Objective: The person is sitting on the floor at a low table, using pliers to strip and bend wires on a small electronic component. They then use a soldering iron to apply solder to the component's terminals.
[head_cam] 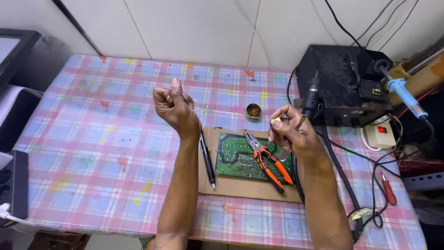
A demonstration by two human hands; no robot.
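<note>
My left hand [173,105] is raised above the checked tablecloth, fingers closed around one end of a thin pale wire [222,111]. The wire stretches rightwards to my right hand [290,132], which pinches its other end near a small yellowish bit at the fingertips. Below the hands a green circuit board [236,155] lies on a piece of brown cardboard [240,187]. Orange-handled pliers [267,159] rest across the board's right side. A black pen-like tool [208,159] lies along the cardboard's left edge.
A small round tin [253,110] sits behind the cardboard. A black soldering station [344,83] with a handpiece [311,97] stands at back right, a blue soldering iron [407,96] beside it. A white switch box [380,134], a red screwdriver [387,189] and cables lie right. Black devices [14,183] stand left.
</note>
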